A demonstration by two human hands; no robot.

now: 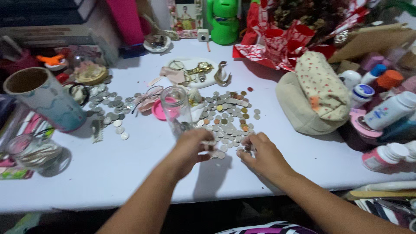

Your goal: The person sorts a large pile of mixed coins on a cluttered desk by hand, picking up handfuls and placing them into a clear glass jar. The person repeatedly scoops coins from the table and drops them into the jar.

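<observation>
Nearest to the camera, both forearms reach over the near edge of the white table top [108, 173]. At the left edge stands a short clear glass jar [32, 152], with a tall pale blue patterned cardboard tube [45, 99] upright behind it. At the right edge sit white plastic bottles [388, 110] and a cream floral fabric pouch [314, 93] lying on its side.

Between the hands lies the main pile of loose silver and copper coins [227, 119], spread flat in a single layer at table centre. Most coins are silver-grey; a few are copper or gold in colour. A second, smaller scatter of silver coins [110, 108] lies well apart to the left, near the tube.

The left hand [190, 149] rests at the near left edge of the main pile, fingers curled inward and narrow; whether it grips coins cannot be told. The right hand [262, 156] rests at the near right edge of the pile, fingers bent, fingertips touching the coins; its exact grip cannot be told either.

Just behind the left hand stands a tall clear glass bottle [176, 110], upright and uncapped, with a pink round lid [159, 110] lying beside it. Farther back sit a white tray of metal jewellery [190, 71], a green plastic figure [223, 19] and red-and-white wrapping paper [277, 45].
</observation>
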